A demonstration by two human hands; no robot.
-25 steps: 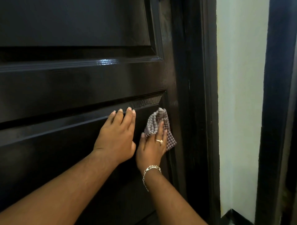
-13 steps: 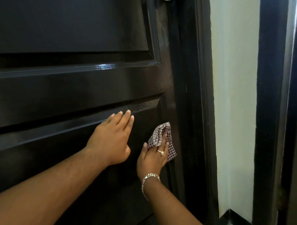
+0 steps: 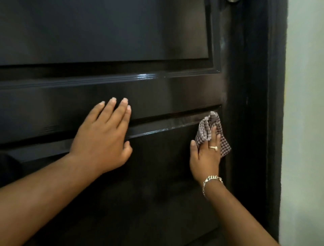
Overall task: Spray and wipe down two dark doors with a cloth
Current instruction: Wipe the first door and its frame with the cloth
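A person stood close to a glossy black paneled door [image 3: 105, 35], seen from a head-worn camera looking forward and down along both bare forearms. The left hand [image 3: 103, 138] lay flat on the door with its fingers straight and close together, the fingertips on the wide horizontal rail and the palm across the moulded ridge below it. It held nothing.

The right hand [image 3: 206, 158] pressed a small checked cloth [image 3: 206, 130], brown and white, against the door's right side, at the upper right corner of the lower recessed panel. Its fingers lay extended over the cloth, with the thumb spread out to the left; bunched fabric stuck out above the fingertips and past the little-finger side. That hand wore a gold ring [image 3: 214, 148] on one finger and a chain bracelet [image 3: 211, 180] at the wrist.

The two hands were apart, the left one higher and nearer the door's middle.

Just right of the cloth ran the dark door frame [image 3: 254, 123], and beyond it a pale wall [image 3: 305, 105]. A sliver of a metal door fitting [image 3: 232, 1] showed at the top edge; too little was visible to tell more.
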